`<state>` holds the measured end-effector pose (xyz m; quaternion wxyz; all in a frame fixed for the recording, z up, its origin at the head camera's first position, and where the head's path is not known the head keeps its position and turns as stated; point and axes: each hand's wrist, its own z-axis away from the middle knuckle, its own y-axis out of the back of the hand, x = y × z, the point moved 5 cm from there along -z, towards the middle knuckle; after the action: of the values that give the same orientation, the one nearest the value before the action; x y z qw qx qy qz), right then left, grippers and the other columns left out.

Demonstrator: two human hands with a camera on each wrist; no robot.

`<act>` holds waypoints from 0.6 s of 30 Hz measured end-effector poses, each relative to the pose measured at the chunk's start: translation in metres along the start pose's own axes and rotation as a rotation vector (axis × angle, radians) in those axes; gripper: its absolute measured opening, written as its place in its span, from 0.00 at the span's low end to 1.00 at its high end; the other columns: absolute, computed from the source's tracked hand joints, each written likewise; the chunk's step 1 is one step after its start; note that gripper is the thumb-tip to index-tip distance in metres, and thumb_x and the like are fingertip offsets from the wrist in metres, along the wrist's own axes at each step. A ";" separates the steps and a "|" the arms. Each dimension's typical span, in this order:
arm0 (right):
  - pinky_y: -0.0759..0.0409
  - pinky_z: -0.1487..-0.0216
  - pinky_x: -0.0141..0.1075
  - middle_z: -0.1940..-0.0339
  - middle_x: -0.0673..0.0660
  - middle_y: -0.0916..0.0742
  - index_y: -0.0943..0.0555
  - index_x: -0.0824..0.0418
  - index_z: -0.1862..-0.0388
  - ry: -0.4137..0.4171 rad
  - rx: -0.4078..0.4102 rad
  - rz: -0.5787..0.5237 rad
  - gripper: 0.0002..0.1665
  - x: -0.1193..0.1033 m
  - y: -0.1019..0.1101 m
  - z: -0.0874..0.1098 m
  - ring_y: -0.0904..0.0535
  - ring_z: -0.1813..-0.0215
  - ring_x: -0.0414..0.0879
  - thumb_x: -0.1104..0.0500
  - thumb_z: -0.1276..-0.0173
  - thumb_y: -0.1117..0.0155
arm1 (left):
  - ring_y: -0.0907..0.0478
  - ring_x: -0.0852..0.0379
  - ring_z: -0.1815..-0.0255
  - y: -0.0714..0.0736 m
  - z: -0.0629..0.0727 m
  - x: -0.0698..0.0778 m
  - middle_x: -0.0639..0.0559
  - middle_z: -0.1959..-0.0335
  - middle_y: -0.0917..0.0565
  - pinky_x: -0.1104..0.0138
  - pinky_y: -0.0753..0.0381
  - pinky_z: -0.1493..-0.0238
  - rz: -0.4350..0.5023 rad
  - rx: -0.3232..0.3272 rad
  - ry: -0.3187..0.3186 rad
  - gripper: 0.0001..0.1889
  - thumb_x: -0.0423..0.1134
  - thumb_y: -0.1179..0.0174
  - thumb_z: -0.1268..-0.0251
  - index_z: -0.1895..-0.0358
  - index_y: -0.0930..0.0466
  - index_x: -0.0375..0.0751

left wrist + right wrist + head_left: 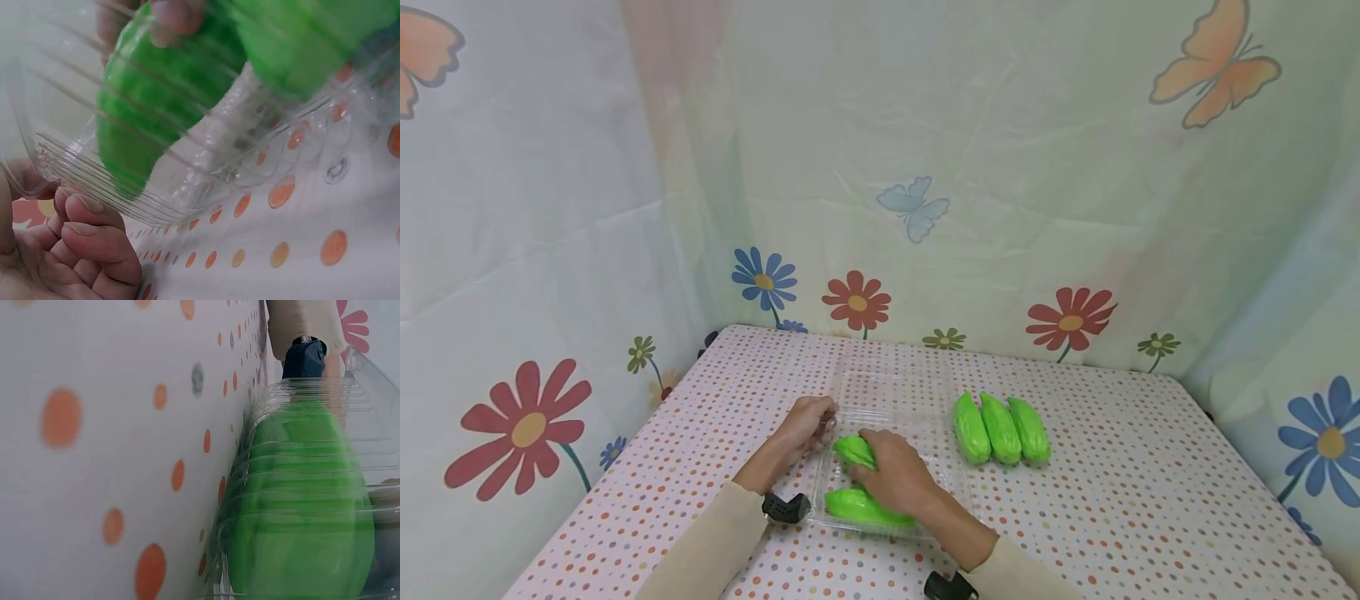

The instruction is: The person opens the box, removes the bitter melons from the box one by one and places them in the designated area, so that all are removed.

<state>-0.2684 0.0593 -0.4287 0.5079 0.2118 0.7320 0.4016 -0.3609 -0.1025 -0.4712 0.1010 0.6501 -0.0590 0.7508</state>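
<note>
A clear plastic box (pixel 951 467) lies opened on the table, its lid (pixel 891 387) folded back to the far side. My left hand (pixel 805 425) pinches the box at its left edge; in the left wrist view that hand's curled fingers (pixel 94 237) are at the ribbed corner. My right hand (pixel 898 473) reaches inside and grips a bright green bitter melon (pixel 853 451), bumpy in the left wrist view. A second bitter melon (pixel 859 507) lies along the box's near side, partly under the right hand. Through the wall, the right wrist view shows a bitter melon (pixel 300 506) close up.
Three more bitter melons (pixel 1002 429) lie side by side on the dotted tablecloth (pixel 1120 500), right of the box. A curtain (pixel 1000 167) with flowers and butterflies stands behind the table and along both sides.
</note>
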 end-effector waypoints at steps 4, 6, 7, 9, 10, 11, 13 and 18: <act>0.28 0.67 0.36 0.61 0.52 0.20 0.28 0.66 0.29 -0.008 0.036 -0.032 0.34 0.001 0.002 0.000 0.29 0.67 0.42 0.54 0.31 0.35 | 0.39 0.61 0.84 0.000 0.000 0.000 0.53 0.80 0.27 0.69 0.37 0.84 -0.004 0.015 0.007 0.13 0.40 0.50 0.30 0.59 0.25 0.31; 0.28 0.67 0.36 0.62 0.51 0.20 0.28 0.63 0.27 -0.013 0.056 -0.054 0.34 0.001 0.003 0.001 0.29 0.68 0.42 0.54 0.30 0.38 | 0.39 0.61 0.84 0.001 0.000 0.000 0.53 0.79 0.27 0.70 0.37 0.84 -0.003 0.018 0.008 0.13 0.40 0.50 0.31 0.59 0.25 0.31; 0.28 0.67 0.36 0.63 0.51 0.20 0.29 0.62 0.27 -0.010 0.068 -0.062 0.34 0.001 0.003 0.001 0.29 0.68 0.42 0.54 0.30 0.39 | 0.39 0.61 0.84 0.001 0.000 0.000 0.53 0.79 0.27 0.70 0.37 0.84 -0.001 0.019 0.008 0.13 0.40 0.50 0.31 0.60 0.24 0.31; 0.28 0.67 0.36 0.63 0.50 0.21 0.29 0.62 0.27 -0.004 0.091 -0.074 0.33 0.000 0.005 0.001 0.29 0.68 0.42 0.54 0.29 0.40 | 0.39 0.61 0.84 0.001 0.000 0.000 0.53 0.79 0.27 0.70 0.36 0.84 -0.003 0.017 0.001 0.13 0.40 0.50 0.31 0.60 0.24 0.31; 0.28 0.66 0.36 0.64 0.49 0.21 0.29 0.61 0.26 -0.004 0.100 -0.080 0.33 0.000 0.005 0.002 0.29 0.68 0.42 0.53 0.29 0.41 | 0.39 0.61 0.83 0.001 0.000 0.001 0.53 0.79 0.27 0.70 0.36 0.84 -0.004 0.016 -0.004 0.13 0.40 0.50 0.31 0.61 0.24 0.31; 0.28 0.66 0.36 0.64 0.48 0.21 0.29 0.61 0.26 -0.002 0.110 -0.087 0.33 -0.001 0.006 0.002 0.28 0.68 0.42 0.53 0.29 0.41 | 0.39 0.61 0.83 0.001 0.000 0.001 0.53 0.79 0.27 0.70 0.36 0.84 -0.004 0.014 -0.006 0.12 0.40 0.50 0.31 0.61 0.24 0.31; 0.28 0.65 0.36 0.64 0.47 0.21 0.29 0.60 0.26 0.003 0.130 -0.102 0.33 -0.002 0.008 0.002 0.28 0.68 0.41 0.52 0.28 0.41 | 0.39 0.61 0.83 0.001 0.000 0.001 0.53 0.79 0.27 0.70 0.35 0.85 -0.003 0.012 -0.012 0.12 0.40 0.50 0.31 0.62 0.24 0.31; 0.27 0.67 0.34 0.66 0.47 0.21 0.29 0.60 0.26 0.030 0.160 -0.137 0.32 -0.004 0.010 0.002 0.28 0.70 0.40 0.52 0.28 0.42 | 0.40 0.61 0.84 0.001 -0.001 0.001 0.53 0.80 0.27 0.70 0.36 0.85 0.004 0.012 -0.012 0.11 0.39 0.49 0.31 0.65 0.24 0.33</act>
<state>-0.2662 0.0631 -0.4187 0.5049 0.1950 0.7820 0.3091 -0.3623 -0.1031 -0.4708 0.0954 0.6551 -0.0563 0.7473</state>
